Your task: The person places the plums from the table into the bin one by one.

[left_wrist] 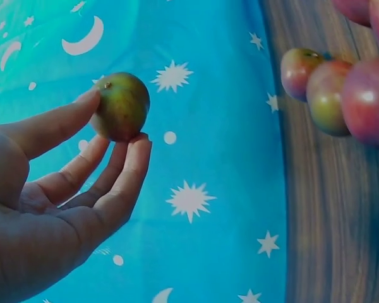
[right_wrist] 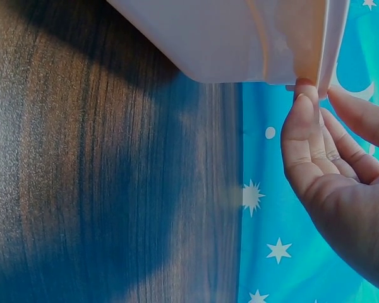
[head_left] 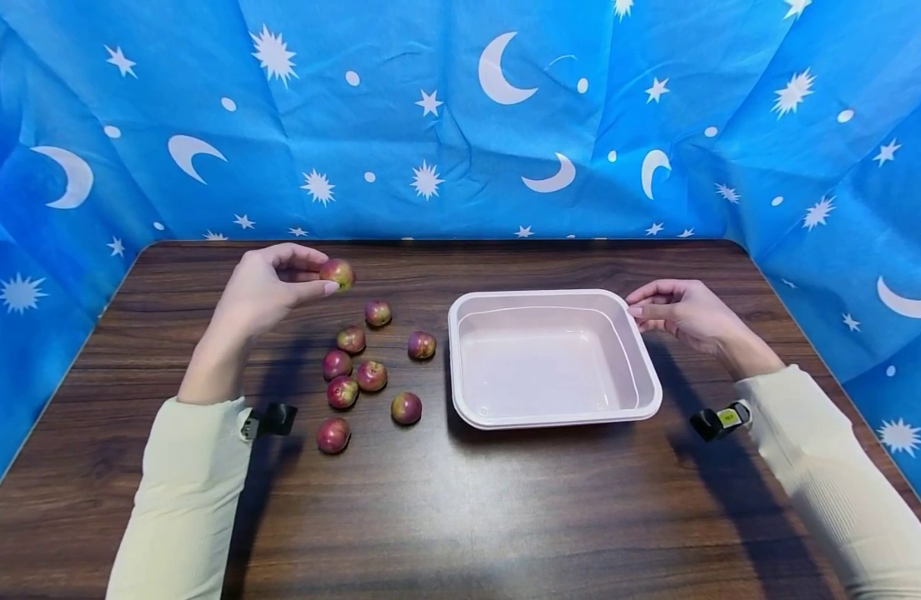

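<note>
We have one plum [left_wrist: 121, 110] pinched between the thumb and fingertips of our left hand [head_left: 261, 292], raised beyond the loose plums, while our right hand [head_left: 688, 317] nips the right end of the white tub's rim, thumb and fingers nearly together around it. The likeliest slip, we judge, is the plum: its skin looks smooth and round and only our fingertips bear on it, so a lopsided squeeze could shoot it out onto the table [head_left: 430, 517]. The eight loose plums [head_left: 372, 376] lie left of the tub [head_left: 546, 358], several touching or nearly so; a low sweep of our left hand or its wrist camera [head_left: 278, 419] could set them rolling. The tub looks light and is held at one end only, so a tug there might swing or tip it.
</note>
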